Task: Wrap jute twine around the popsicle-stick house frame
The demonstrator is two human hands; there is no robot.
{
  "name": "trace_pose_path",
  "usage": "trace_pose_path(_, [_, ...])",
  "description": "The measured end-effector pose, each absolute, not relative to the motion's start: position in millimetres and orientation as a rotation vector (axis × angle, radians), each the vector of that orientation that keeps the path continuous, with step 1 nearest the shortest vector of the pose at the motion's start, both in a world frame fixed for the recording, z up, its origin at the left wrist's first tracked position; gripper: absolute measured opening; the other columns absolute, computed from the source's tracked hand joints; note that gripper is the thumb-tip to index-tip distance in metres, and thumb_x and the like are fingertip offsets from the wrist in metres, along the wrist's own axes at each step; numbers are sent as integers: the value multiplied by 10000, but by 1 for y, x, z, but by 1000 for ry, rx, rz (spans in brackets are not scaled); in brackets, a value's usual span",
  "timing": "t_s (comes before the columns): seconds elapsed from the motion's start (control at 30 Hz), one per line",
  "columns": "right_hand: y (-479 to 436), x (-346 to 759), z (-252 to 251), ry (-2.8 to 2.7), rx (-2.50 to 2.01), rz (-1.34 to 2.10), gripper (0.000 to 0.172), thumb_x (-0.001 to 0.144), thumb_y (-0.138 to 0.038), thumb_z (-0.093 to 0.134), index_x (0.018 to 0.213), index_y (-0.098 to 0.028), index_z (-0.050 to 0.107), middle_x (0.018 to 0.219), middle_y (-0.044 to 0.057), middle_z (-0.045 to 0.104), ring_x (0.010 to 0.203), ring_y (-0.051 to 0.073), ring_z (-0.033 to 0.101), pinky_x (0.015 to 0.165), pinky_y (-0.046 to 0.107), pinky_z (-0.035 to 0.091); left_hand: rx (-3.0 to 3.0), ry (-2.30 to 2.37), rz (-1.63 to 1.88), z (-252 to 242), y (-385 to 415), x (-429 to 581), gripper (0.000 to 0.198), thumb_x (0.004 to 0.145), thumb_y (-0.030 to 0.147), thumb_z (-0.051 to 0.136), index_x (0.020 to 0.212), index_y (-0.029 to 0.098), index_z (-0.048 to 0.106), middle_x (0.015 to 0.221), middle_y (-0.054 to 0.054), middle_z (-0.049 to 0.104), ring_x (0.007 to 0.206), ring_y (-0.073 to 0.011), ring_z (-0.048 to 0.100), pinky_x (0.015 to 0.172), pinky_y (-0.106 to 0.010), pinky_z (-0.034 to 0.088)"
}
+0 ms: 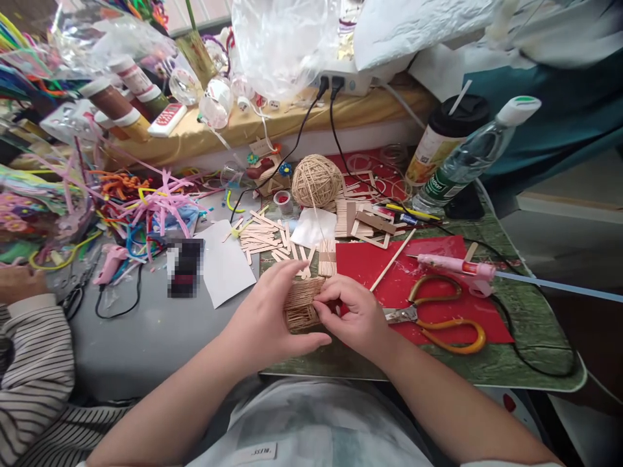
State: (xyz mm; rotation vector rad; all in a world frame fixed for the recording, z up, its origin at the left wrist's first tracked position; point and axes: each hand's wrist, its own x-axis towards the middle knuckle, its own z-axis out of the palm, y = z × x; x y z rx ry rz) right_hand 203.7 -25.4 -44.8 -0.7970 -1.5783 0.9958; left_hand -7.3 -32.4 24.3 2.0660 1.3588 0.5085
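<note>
My left hand grips a small panel of wooden sticks wound with twine, thumb under it and fingers over its top. My right hand pinches the right edge of the same panel, fingers curled. A thin strand of twine runs up from the panel to a ball of twine further back. A second stick panel lies flat just beyond my hands.
Yellow-handled scissors and a pink glue gun lie on a red sheet at right. Loose wooden sticks, white paper, pipe cleaners, a water bottle and a cup surround them. A striped sleeve sits at left.
</note>
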Motion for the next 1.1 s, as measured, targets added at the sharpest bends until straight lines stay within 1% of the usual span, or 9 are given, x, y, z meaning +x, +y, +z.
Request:
trace_pose_path(0.03, [-25, 204, -45, -1601, -782, 980, 109, 970, -127, 689, 945, -234, 686, 884, 33, 688, 799, 175, 659, 698, 322, 560, 2140, 1377, 441, 28, -32, -3, 968, 711, 462, 947, 1516, 295, 437, 1491, -148, 549, 1387, -394, 547, 1163, -568, 486])
trace_pose_path(0.1, [-22, 205, -46, -1665, -750, 922, 114, 976, -118, 687, 990, -231, 690, 913, 43, 699, 847, 187, 674, 762, 349, 580, 2220, 1398, 340, 30, -30, 1, 801, 756, 388, 910, 1444, 270, 517, 1390, -133, 607, 1305, -375, 598, 1110, -554, 525])
trace_pose_path(0.17, [-19, 209, -48, -1738, -737, 828, 122, 983, -116, 687, 1034, -227, 689, 959, 62, 710, 908, 206, 685, 822, 380, 592, 2199, 1412, 324, 27, -28, -1, 687, 813, 344, 860, 1416, 259, 542, 1316, -118, 629, 1230, -334, 636, 1055, -507, 562])
trace_pose_path(0.2, [-18, 212, -49, -1768, -741, 783, 125, 989, -117, 683, 1047, -228, 688, 974, 68, 710, 921, 211, 684, 832, 388, 594, 2177, 1407, 340, 25, -27, -3, 664, 826, 338, 849, 1412, 259, 546, 1306, -114, 629, 1216, -319, 642, 1044, -485, 569])
trace_pose_path(0.4, [-16, 225, -50, -1840, -796, 674, 136, 983, -120, 691, 1061, -232, 691, 963, 72, 701, 890, 220, 675, 801, 394, 590, 2084, 1338, 589, 6, -29, -14, 714, 777, 327, 897, 1403, 266, 559, 1354, -111, 597, 1253, -293, 621, 1095, -443, 535])
trace_pose_path(0.67, [-18, 226, -49, -1712, -888, 769, 132, 984, -119, 676, 1017, -244, 700, 918, 57, 697, 875, 222, 672, 787, 392, 577, 1966, 1289, 906, -20, -28, -13, 680, 769, 387, 902, 1357, 273, 580, 1248, -100, 615, 1173, -300, 625, 1002, -447, 544])
trace_pose_path(0.83, [-18, 220, -50, -1683, -908, 832, 101, 1007, -141, 656, 1006, -239, 683, 923, 54, 679, 884, 215, 660, 789, 378, 563, 1939, 1262, 961, -30, -28, -15, 692, 771, 395, 903, 1367, 281, 570, 1246, -97, 599, 1181, -299, 611, 1006, -449, 537])
trace_pose_path(0.97, [-17, 216, -51, -1667, -920, 857, 70, 1013, -167, 657, 992, -232, 675, 908, 48, 666, 864, 208, 650, 778, 365, 554, 1974, 1220, 967, -40, -32, -19, 745, 767, 376, 908, 1406, 294, 533, 1294, -106, 594, 1244, -313, 585, 1056, -480, 520])
trace_pose_path(1.1, [-19, 213, -50, -1669, -913, 841, 69, 1013, -178, 652, 982, -235, 675, 902, 48, 678, 861, 214, 658, 786, 371, 568, 1986, 1237, 929, -32, -39, -22, 730, 780, 360, 881, 1393, 283, 494, 1331, -125, 586, 1283, -325, 594, 1083, -504, 524])
